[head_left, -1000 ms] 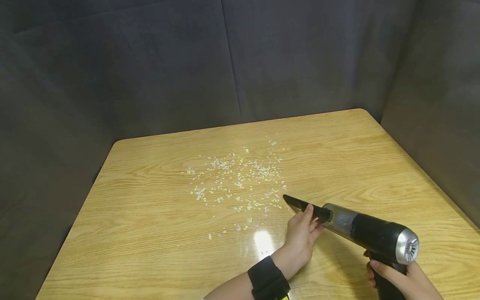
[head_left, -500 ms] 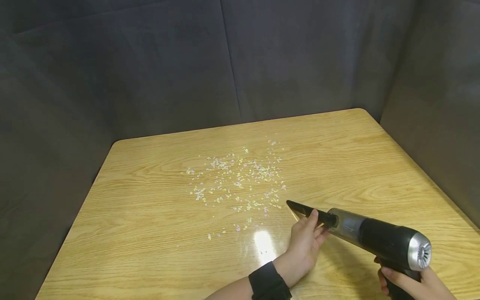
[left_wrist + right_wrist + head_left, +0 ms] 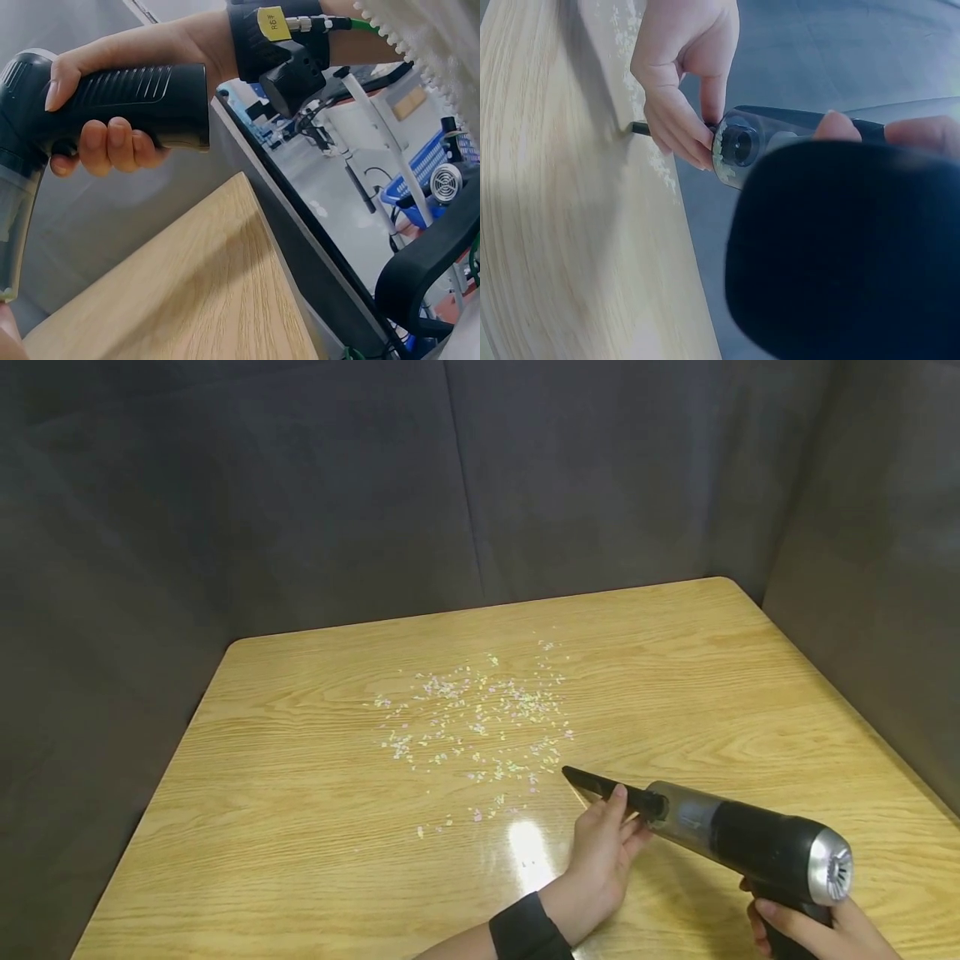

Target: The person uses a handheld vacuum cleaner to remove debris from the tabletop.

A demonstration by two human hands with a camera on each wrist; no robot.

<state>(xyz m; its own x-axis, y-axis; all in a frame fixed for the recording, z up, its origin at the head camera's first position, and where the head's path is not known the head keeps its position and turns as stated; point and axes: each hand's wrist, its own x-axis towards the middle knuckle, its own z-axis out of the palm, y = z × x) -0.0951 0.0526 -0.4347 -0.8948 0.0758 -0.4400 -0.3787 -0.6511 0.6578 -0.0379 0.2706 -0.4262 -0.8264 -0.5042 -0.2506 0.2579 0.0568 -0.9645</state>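
Observation:
A black handheld vacuum cleaner [image 3: 765,843] with a clear dust cup [image 3: 686,814] slants over the table's right front. My right hand [image 3: 813,931] grips its handle [image 3: 165,94], the fingers curled round it in the left wrist view. My left hand [image 3: 598,864] pinches the flat black nozzle [image 3: 588,781], thumb on top and fingers beneath. The nozzle tip lies low at the near right edge of the scattered small pale paper bits [image 3: 528,703]; whether it touches the wood cannot be told. Pale bits [image 3: 721,157] show inside the cup in the right wrist view.
The wooden table [image 3: 262,793] has rounded far corners. Dark grey curtains [image 3: 337,510] stand behind it and on both sides. Past the table in the left wrist view are a black curved armrest-like part [image 3: 427,262] and a blue basket [image 3: 420,176].
The vacuum cleaner and both hands have shifted slightly nearer, first going right and then partly back left. The paper bits look unchanged.

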